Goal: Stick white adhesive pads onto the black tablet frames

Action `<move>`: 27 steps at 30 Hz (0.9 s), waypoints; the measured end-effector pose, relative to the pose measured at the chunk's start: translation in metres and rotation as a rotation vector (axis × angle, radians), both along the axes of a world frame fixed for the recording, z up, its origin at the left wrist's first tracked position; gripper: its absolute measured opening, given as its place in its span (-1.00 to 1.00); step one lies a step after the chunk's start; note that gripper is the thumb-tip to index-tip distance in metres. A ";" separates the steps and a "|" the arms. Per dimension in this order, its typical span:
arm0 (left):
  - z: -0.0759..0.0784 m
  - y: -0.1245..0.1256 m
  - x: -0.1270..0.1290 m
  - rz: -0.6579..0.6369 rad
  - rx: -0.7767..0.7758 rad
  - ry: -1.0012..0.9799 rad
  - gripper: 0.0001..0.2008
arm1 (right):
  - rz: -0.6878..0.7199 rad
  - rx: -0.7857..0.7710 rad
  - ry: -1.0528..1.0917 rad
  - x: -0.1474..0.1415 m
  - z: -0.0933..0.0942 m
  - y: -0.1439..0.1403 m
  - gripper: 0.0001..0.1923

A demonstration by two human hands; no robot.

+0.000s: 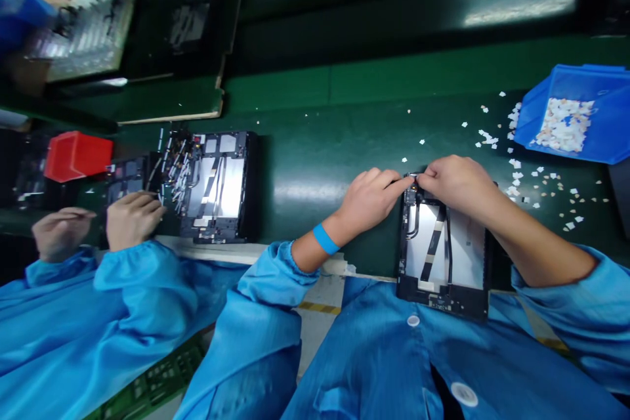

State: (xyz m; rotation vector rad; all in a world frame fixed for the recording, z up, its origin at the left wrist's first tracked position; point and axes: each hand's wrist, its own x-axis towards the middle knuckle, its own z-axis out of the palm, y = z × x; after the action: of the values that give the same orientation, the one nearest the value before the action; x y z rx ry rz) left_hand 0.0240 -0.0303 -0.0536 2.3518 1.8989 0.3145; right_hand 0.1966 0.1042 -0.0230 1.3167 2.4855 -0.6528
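Observation:
An opened tablet chassis [443, 256] with a silver inner plate and black flex cables lies at the near edge of the green table, partly over my lap. My left hand [370, 198], with a blue wrist strap, reaches to its top left corner with the fingertips pinched. My right hand [457, 185] rests on the top edge, fingertips meeting the left hand's at a small part at the top left corner. What the fingers hold is too small to make out.
A blue bin [571, 115] of white scraps stands at the right, with several scraps scattered on the green table [315, 164] around it. To my left a co-worker's hands [132, 216] work on another open tablet [216, 187]. A red box [76, 154] sits far left.

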 end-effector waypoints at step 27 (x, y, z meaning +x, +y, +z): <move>0.021 0.016 -0.009 -0.209 -0.013 0.263 -0.62 | 0.566 0.381 0.410 0.065 -0.034 -0.024 -0.58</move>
State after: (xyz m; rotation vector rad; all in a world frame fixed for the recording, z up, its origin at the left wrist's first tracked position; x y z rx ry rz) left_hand 0.0153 -0.0148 -0.0329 2.6656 1.7201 -0.0271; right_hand 0.2615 0.0800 -0.0566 0.5303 3.2327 -0.3420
